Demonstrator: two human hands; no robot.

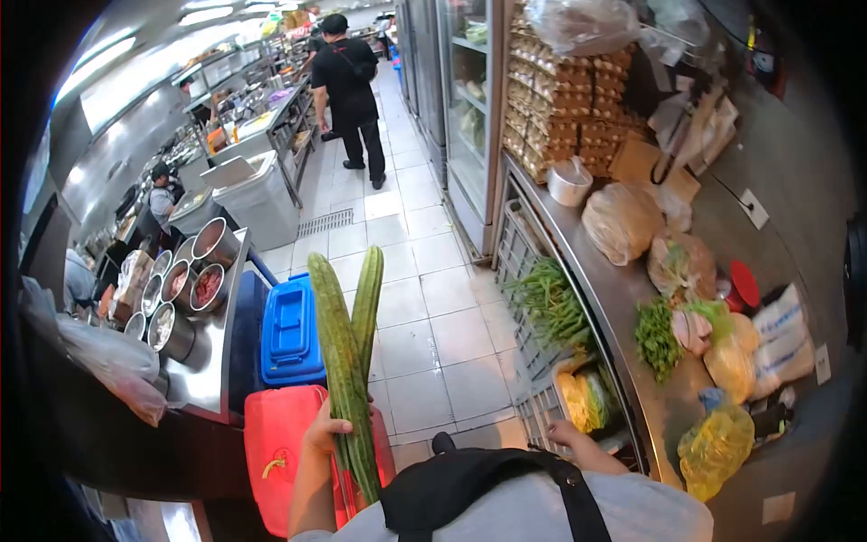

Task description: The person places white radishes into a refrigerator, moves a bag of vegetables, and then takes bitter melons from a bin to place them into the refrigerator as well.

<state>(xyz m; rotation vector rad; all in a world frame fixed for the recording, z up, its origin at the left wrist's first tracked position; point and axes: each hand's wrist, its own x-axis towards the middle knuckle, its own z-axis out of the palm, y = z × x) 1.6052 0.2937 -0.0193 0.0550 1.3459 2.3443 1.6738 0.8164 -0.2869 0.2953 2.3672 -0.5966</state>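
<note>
Gripped upright in the left hand (327, 435), low centre of the frame: two long green ridged gourds (346, 361), fingers closed round their lower ends. Down at lower right, the right hand (562, 435) at the rim of the grey plastic crate (540, 411); open or closed, cannot tell. Seemingly mid-way through gathering produce. Next calls for keeping the gourds steady one-handed while reaching into the crate.
</note>
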